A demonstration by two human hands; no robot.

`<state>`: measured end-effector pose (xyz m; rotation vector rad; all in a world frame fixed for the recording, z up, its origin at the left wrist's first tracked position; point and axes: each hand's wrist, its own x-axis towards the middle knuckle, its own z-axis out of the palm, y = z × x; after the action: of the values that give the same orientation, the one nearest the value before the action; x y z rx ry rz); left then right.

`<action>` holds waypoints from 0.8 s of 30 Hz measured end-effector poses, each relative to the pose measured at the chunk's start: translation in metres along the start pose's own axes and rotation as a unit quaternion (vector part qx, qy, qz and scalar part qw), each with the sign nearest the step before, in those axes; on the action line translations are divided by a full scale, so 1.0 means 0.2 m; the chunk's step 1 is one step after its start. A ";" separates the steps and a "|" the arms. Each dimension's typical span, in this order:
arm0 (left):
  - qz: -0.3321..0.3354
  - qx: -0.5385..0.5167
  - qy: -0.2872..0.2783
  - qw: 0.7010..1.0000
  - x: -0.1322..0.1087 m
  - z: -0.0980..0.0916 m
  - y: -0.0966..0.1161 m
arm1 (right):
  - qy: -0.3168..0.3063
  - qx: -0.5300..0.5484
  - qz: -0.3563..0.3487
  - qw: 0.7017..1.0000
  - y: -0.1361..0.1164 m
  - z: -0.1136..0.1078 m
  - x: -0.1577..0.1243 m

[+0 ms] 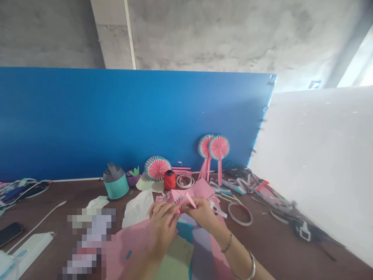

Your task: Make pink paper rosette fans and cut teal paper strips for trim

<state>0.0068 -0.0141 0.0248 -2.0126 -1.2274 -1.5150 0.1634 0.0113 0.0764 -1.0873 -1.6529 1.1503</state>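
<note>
Both hands meet over the middle of the table around a pleated pink paper piece (180, 199), with thin dark markings near its folds. My left hand (163, 218) is closed, its fingertips pinching the lower edge of that piece. In my right hand (198, 212), thumb and fingers grip a narrow folded pink paper strip (190, 200), which sticks up and to the left. The two sets of fingertips nearly touch, so where strip and pleats join is hidden. Beneath the hands lie pink paper sheets (128, 245) and an olive-green sheet (177, 258).
Pink pleated paper fans (219, 147) with long handles lean on the blue panel (116, 116); a round one (157, 168) rests farther left. A red thread spool (169, 180), a teal container (116, 186) and a tape roll (240, 214) stand around. Cables and strips clutter the right.
</note>
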 end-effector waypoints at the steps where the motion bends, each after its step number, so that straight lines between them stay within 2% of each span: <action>1: 0.002 -0.002 0.000 1.000 0.00 0.00 0.00 | -0.002 0.001 -0.004 1.000 0.01 0.00 0.00; 10: 0.013 -0.009 0.012 1.000 0.02 -0.01 0.02 | -0.016 -0.004 -0.024 1.000 0.02 -0.01 -0.01; 17: 0.001 -0.012 -0.013 1.000 0.01 -0.01 0.02 | -0.031 0.014 -0.018 0.999 0.01 -0.02 0.00; 24: 0.008 -0.006 0.002 1.000 0.03 -0.01 0.03 | -0.026 -0.006 -0.028 0.999 0.01 -0.01 -0.01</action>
<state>0.0102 -0.0160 0.0314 -2.0202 -1.2016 -1.5213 0.1669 0.0113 0.0745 -1.0206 -1.7224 1.1429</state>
